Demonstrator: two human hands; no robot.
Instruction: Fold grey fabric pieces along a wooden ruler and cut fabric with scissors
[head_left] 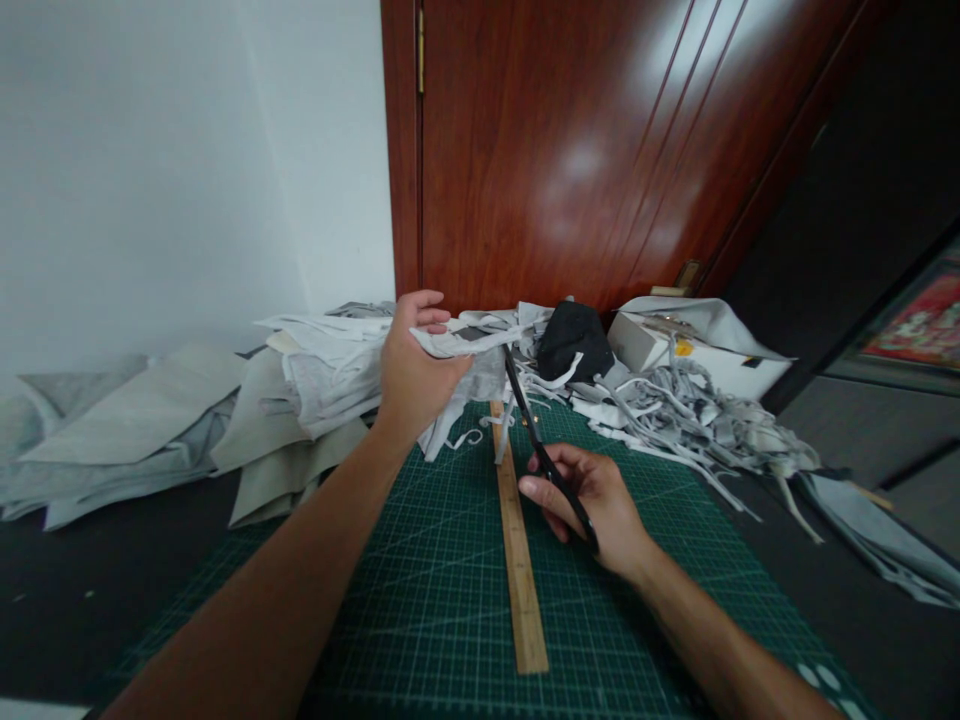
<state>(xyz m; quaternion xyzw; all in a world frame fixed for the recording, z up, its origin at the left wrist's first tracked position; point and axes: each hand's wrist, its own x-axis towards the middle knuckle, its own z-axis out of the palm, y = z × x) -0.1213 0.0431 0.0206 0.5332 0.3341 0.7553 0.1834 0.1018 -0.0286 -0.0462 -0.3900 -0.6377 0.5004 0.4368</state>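
My left hand (418, 365) pinches a piece of pale grey-white fabric (480, 378) between thumb and fingers, raised above the far part of the mat. Part of the fabric hangs down below the hand. My right hand (589, 495) grips a pair of black scissors (534, 430), whose blades point up and away, with the tip at the right side of the fabric. Whether the blades are apart cannot be made out. Under both hands lies a wooden ruler (517, 560), running lengthwise on the green cutting mat (420, 590).
Stacks of grey and white fabric pieces (142, 410) lie at the left. A heap of fabric strips (675, 400) spreads at the right, beside a white box (720, 365) and a black cloth item (574, 342). A wooden door (555, 160) and a white wall (187, 160) stand behind.
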